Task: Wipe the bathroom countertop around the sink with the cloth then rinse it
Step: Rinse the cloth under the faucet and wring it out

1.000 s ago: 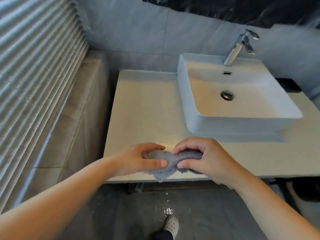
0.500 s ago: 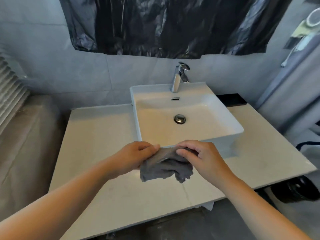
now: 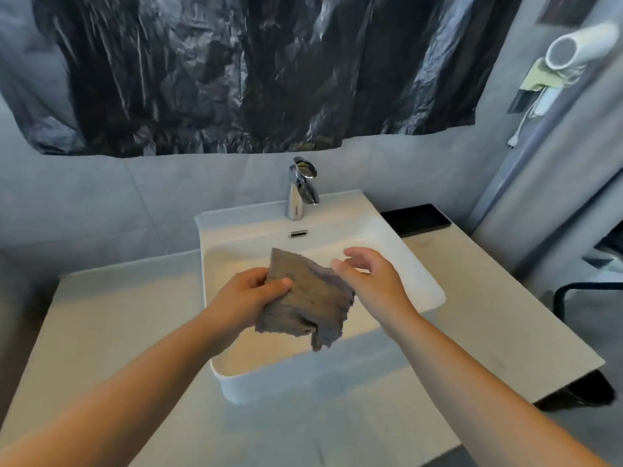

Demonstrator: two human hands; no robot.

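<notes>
A grey cloth [image 3: 308,299] hangs in the air over the white basin of the sink [image 3: 428,281]. My left hand [image 3: 251,296] grips its left edge between thumb and fingers. My right hand [image 3: 371,281] hovers just right of the cloth with fingers spread and holds nothing. A chrome faucet [image 3: 300,190] stands on the sink's back rim, with no water running. The pale countertop [image 3: 111,318] runs around the sink on both sides.
Black plastic sheeting [image 3: 253,72] covers the wall above the sink. A black tray [image 3: 416,219] lies at the back right of the counter. A white hair dryer [image 3: 573,48] hangs on the right wall. The counter's front edge lies near my forearms.
Both hands carried the cloth from the counter's front edge up over the basin. My right hand let go of the cloth and spread its fingers. The view swung right and upward.
</notes>
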